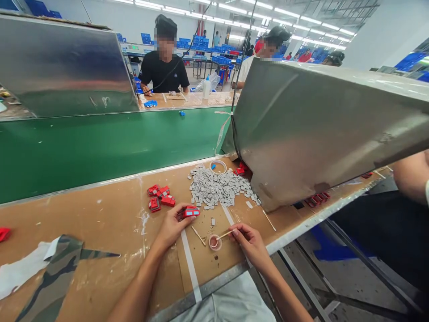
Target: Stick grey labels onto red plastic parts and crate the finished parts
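Observation:
Between its fingers my left hand (174, 223) holds a red toy car (191, 212) with light blue windows, just above the table. My right hand (247, 237) pinches a thin wooden stick (225, 234), whose far end dips into a small round cup (215, 243) of reddish stuff. A second stick (198, 235) lies left of the cup. One small grey piece (213, 222) rests between the hands, below a large pile of grey pieces (217, 188). Several red car bodies (161, 197) sit behind my left hand.
A roll of tape (217, 167) lies behind the pile. Large metal boxes (321, 129) stand at right and back left. Camouflage cloth (55, 277) lies at left. Beyond the green belt (100, 147) sits a person (165, 67); another person's arm (410, 172) shows at right.

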`<state>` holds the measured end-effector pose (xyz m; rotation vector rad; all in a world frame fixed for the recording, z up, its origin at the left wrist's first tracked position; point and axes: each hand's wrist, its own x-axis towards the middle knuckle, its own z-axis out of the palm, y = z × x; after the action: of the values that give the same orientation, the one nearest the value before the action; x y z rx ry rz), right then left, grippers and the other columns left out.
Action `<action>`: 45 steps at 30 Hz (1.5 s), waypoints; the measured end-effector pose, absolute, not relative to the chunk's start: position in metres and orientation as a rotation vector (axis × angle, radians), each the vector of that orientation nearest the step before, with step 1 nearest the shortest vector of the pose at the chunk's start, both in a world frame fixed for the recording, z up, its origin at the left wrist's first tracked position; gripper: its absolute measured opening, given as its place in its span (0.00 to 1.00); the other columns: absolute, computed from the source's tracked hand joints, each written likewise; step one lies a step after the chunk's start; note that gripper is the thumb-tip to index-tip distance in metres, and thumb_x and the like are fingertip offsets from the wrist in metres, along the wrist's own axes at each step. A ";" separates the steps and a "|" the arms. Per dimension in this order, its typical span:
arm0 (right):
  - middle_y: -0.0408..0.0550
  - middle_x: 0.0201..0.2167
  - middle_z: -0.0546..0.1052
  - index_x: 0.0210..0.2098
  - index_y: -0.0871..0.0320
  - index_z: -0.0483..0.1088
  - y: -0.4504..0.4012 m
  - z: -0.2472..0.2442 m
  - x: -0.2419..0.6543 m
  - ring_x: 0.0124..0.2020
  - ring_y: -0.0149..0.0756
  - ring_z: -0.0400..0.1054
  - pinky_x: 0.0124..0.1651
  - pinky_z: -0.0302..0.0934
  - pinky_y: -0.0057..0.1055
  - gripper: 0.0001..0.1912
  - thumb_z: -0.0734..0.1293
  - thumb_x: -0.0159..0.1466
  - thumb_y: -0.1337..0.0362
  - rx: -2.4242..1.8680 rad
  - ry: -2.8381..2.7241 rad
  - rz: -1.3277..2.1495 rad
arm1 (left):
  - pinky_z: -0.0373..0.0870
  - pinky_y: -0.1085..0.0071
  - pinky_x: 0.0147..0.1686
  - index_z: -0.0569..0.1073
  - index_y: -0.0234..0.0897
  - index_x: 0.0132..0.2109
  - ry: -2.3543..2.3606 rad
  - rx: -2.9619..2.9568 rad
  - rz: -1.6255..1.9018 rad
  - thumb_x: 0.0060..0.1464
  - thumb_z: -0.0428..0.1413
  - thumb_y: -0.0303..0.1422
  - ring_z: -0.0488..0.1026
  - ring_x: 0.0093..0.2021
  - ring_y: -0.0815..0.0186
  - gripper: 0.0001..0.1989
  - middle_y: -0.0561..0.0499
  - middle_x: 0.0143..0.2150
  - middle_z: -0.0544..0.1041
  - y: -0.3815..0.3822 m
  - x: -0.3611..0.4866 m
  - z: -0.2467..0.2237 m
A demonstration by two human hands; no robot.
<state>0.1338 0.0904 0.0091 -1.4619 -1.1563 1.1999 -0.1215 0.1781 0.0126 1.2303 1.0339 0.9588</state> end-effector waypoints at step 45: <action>0.45 0.31 0.81 0.35 0.57 0.75 0.195 0.033 0.076 0.32 0.33 0.74 0.37 0.63 0.25 0.11 0.64 0.70 0.61 -1.169 -1.833 0.798 | 0.73 0.70 0.38 0.73 0.35 0.39 1.234 1.420 0.907 0.50 0.63 0.36 0.77 0.36 0.63 0.11 0.49 0.36 0.79 0.177 -0.117 0.002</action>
<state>0.0762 0.1950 0.0333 -1.1692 -1.8331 0.7984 -0.1171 0.1774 0.0023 1.4204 1.2338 0.9072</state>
